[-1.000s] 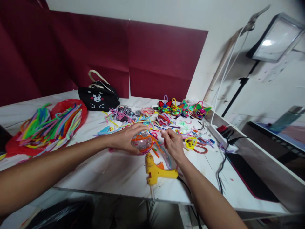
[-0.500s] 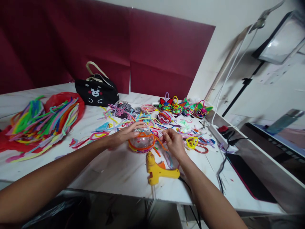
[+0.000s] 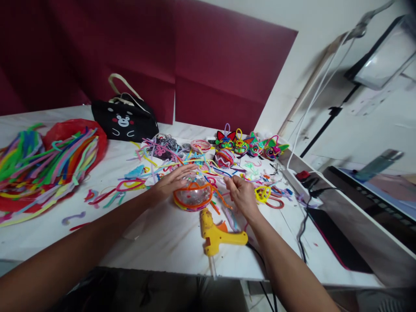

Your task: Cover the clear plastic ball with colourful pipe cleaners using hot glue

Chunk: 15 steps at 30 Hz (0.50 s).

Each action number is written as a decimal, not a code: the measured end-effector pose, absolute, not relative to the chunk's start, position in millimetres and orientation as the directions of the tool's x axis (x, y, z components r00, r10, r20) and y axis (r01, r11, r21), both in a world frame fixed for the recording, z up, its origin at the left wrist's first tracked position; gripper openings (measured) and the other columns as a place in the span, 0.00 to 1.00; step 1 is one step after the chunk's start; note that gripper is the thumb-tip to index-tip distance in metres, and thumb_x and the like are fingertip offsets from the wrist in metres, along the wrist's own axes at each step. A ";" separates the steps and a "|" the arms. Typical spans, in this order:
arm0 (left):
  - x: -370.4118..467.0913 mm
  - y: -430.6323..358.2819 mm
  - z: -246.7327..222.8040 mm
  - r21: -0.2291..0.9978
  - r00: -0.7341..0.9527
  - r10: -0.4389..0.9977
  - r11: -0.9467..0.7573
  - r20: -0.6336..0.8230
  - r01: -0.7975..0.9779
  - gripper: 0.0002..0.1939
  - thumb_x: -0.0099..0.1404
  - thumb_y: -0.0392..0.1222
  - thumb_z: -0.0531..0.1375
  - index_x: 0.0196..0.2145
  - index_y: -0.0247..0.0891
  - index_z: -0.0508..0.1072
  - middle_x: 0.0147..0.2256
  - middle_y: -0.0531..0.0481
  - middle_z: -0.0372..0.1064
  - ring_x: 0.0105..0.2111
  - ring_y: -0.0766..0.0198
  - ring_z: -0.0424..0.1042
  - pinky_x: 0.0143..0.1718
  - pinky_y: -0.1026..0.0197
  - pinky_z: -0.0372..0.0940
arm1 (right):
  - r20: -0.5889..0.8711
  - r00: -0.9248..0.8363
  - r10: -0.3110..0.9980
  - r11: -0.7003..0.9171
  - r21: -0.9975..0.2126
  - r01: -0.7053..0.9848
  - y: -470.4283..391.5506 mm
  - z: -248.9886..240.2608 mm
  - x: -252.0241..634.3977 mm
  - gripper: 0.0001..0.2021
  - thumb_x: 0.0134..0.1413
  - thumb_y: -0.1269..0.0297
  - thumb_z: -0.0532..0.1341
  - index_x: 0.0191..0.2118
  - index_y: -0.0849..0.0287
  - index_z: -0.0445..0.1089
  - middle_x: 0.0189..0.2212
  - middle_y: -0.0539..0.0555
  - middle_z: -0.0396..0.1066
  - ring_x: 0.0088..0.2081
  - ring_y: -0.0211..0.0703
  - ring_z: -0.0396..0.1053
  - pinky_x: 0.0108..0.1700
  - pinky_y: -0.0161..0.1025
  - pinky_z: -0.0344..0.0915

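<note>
A clear ball point(image 3: 196, 193) ringed with orange and other coloured fuzzy stems rests on the white table. My left hand point(image 3: 172, 182) lies against its upper left side, fingers stretched out. From the ball's right side an orange stem point(image 3: 223, 197) trails off toward my right hand point(image 3: 239, 193). The fingers of that hand are curled together just right of the stem; whether anything is between them is too small to tell. Nearer the table's front edge lies a yellow glue gun point(image 3: 218, 236).
Loose stems and scraps surround the ball. At left is a red bag of stems point(image 3: 100, 141), with a black bag point(image 3: 125, 123) behind. Decorated balls point(image 3: 241, 145) stand at the back. At right are a power strip point(image 3: 302, 186) and a dark flat device point(image 3: 338, 240).
The view has shifted slightly. My right hand's fingers have come away from the orange stem, whose free end hangs lower. My left hand remains at the ball.
</note>
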<state>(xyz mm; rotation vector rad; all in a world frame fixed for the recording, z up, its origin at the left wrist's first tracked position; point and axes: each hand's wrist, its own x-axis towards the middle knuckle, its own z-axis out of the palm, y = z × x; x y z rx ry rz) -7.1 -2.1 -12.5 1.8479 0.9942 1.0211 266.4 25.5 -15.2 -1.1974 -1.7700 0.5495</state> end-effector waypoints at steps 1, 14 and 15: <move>-7.1 -1.8 -14.0 0.889 0.363 0.890 -0.381 0.277 0.254 0.33 0.69 0.53 0.55 0.68 0.44 0.55 0.70 0.40 0.52 0.68 0.47 0.56 0.66 0.45 0.56 | 0.425 -0.129 0.896 0.431 -0.759 0.488 25.7 -15.9 266.4 0.23 0.61 0.44 0.57 0.20 0.54 0.61 0.11 0.45 0.59 0.16 0.38 0.59 0.25 0.36 0.54; -12.9 -1.4 -30.2 0.923 0.367 0.916 -0.271 0.160 0.274 0.41 0.65 0.63 0.55 0.69 0.45 0.48 0.68 0.38 0.56 0.67 0.45 0.58 0.61 0.47 0.63 | 0.417 -0.225 0.880 0.474 -0.787 0.394 25.3 -21.1 267.8 0.08 0.60 0.60 0.56 0.32 0.57 0.68 0.26 0.53 0.77 0.27 0.41 0.71 0.32 0.36 0.63; -12.8 -3.4 -27.7 0.939 0.372 0.918 -0.238 0.135 0.247 0.40 0.65 0.62 0.57 0.68 0.45 0.50 0.67 0.38 0.56 0.66 0.44 0.59 0.61 0.48 0.63 | 0.417 -0.219 0.882 0.471 -0.787 0.400 26.0 -21.4 268.3 0.08 0.60 0.61 0.56 0.33 0.57 0.68 0.26 0.53 0.77 0.27 0.41 0.71 0.33 0.36 0.63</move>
